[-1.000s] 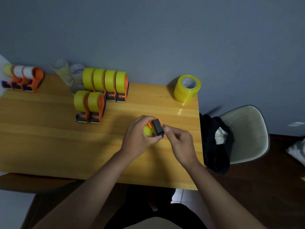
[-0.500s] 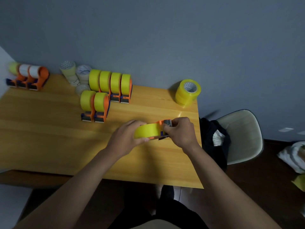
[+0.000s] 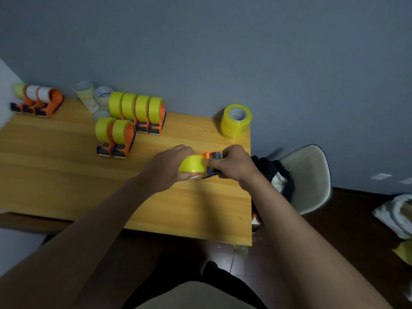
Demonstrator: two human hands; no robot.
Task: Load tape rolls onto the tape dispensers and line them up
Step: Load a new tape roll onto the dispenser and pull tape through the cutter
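Note:
My left hand [image 3: 166,167] grips a yellow tape roll [image 3: 193,164] that sits on an orange tape dispenser [image 3: 211,157] just above the wooden table [image 3: 66,175]. My right hand [image 3: 234,163] grips the dispenser's front end, fingers curled over its grey blade part. Loaded dispensers stand behind: a pair [image 3: 114,137] in front and a row of several [image 3: 139,112] at the back, all with yellow rolls. A stack of spare yellow rolls [image 3: 236,120] stands at the table's far right corner.
Three more loaded dispensers [image 3: 36,100] stand at the far left. Pale tape rolls [image 3: 93,98] are piled by the wall. A cream chair [image 3: 305,177] with dark cloth on it stands past the table's right edge. Bags lie on the floor at right.
The roll and dispenser turned from end-on to sideways. My right hand moved from pinching at the front to closing over the dispenser's end; my left hand shifted onto the roll's side.

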